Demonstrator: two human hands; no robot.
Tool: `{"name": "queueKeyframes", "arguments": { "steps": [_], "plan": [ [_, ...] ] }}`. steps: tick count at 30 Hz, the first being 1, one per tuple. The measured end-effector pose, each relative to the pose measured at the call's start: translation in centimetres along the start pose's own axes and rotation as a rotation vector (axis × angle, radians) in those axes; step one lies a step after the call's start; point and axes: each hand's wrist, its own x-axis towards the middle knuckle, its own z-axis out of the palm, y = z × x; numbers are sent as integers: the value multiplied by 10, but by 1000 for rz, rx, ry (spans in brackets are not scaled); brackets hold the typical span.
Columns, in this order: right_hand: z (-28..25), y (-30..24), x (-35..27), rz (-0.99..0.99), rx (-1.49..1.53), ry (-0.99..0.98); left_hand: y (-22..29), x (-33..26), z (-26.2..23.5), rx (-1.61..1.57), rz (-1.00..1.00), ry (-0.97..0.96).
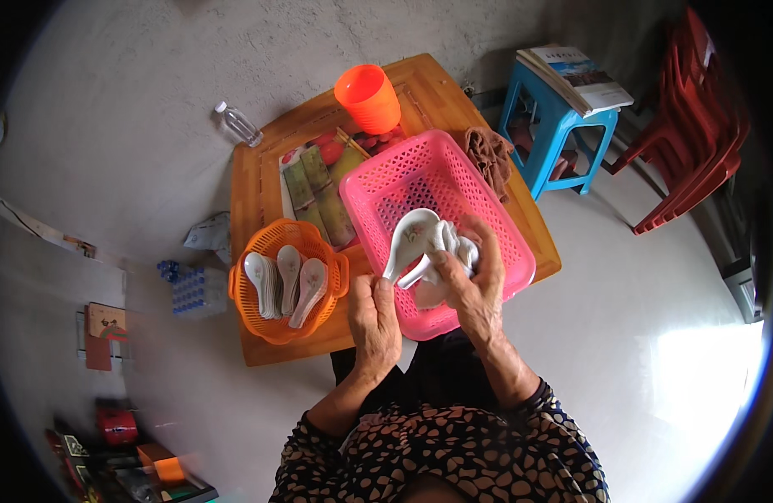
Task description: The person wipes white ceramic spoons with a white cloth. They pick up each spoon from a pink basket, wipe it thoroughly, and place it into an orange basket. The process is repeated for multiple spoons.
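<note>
My left hand (375,325) pinches the handle end of a white ceramic soup spoon (413,230) with a small printed motif in its bowl. A crumpled white cloth (450,241) is bunched in my right hand (480,293), up against the right side of the spoon's bowl. Both hands are over the near part of a pink perforated plastic basket (374,239). Below the held spoon another white handle shows, and the cloth and fingers hide where it leads. To the left, an orange round basket (275,339) holds stacks of white ceramic spoons (289,275).
On the wooden table (250,186) stand stacked orange cups (368,99), with a brown cloth (488,161) at the right edge. A clear bottle (238,125) is at the far left corner. A blue stool (562,138) with magazines and stacked red chairs (684,138) stand right.
</note>
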Motion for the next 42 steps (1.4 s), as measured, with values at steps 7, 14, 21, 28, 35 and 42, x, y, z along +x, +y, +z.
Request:
{"name": "queueKeyframes", "arguments": {
  "steps": [7, 14, 21, 28, 35, 42],
  "plan": [
    [15, 21, 9, 207, 264, -148, -16, -22, 0, -87, -88, -60],
    [27, 20, 1, 249, 164, -150, -4, -19, -2, -446, -421, -207],
    [32, 10, 10, -47, -84, -115, -24, -19, -9, -577, -415, -158],
    [35, 23, 4, -561, -604, -340, -12, -17, -20, -709, -476, -286],
    [34, 15, -7, -567, -693, -491, -15, -19, -29, -725, -536, -309],
    [37, 12, -8, -621, -602, -509, -23, -25, -32, -728, -548, -336]
  ]
}}
